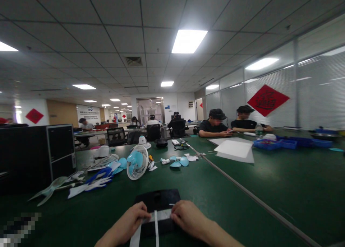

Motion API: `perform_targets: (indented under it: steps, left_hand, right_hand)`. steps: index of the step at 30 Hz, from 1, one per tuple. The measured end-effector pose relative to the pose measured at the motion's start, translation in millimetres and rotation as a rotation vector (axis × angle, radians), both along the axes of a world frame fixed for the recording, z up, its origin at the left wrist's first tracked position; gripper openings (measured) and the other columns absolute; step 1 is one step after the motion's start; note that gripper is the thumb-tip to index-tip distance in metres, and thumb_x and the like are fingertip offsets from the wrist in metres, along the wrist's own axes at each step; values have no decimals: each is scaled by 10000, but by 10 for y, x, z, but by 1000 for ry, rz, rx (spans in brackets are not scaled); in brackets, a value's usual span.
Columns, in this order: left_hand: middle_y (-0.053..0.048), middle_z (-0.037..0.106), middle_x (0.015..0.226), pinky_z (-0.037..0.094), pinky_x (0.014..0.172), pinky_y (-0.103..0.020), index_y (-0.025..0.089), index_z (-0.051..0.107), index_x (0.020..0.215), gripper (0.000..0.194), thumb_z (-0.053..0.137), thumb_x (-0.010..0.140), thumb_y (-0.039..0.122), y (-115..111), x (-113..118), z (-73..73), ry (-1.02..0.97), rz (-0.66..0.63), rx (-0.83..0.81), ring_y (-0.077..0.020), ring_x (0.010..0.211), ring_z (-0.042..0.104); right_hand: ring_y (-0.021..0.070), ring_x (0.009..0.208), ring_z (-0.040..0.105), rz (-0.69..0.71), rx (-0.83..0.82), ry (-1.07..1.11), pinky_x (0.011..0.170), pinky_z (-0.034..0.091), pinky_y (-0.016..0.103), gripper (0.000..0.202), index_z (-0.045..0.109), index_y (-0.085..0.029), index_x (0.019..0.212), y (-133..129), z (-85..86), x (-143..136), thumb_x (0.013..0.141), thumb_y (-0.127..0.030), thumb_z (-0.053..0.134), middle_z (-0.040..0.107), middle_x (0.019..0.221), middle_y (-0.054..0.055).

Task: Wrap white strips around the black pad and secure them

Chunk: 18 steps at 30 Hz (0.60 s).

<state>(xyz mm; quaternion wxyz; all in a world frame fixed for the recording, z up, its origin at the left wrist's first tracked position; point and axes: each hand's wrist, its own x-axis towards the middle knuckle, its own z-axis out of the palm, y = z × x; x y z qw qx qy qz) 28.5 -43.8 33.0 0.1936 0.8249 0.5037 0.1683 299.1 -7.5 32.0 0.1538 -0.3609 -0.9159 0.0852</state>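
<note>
A flat black board (157,197) with a dark slot near its far edge lies on the green table in front of me. Across it runs a pale, partly see-through strip (163,214), a ruler or tape; I cannot tell which. My left hand (134,220) pinches its left end, thumb and fingers together. At the other end my right hand (187,216) is closed with its fingertips on the strip. A narrow white paper strip (156,231) crosses it between my hands and reaches toward me. Another white strip (135,237) hangs below my left hand.
Left of centre lie fan parts: a white and blue fan head (137,163), blue blades (179,162), gloves (93,182). A black computer case (37,153) stands at left. Paper sheets (234,148) and blue trays (266,144) lie right of the metal seam (229,177). Several people sit beyond.
</note>
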Motion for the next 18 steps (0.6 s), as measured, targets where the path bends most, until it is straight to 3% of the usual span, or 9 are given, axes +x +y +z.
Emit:
perform_targets:
  steps: [10,18]
  left_hand:
    - [-3,598,1103,405,889,-254,260,708,975,340,441,797,147,-26,-114,44,-100,33,-67,-159,1009,548]
    - [-14,617,1031,415,827,-239,218,696,917,321,431,768,116,42,-161,-35,-97,54,-23,-149,932,563]
  right_hand:
    - [179,717,657,-147,117,-58,650,432,235,313,751,-173,741,186,14,188,895,-330,527,731,789,70]
    - [167,694,650,-158,101,-29,623,406,228,296,735,-169,704,159,22,175,878,-299,534,731,768,68]
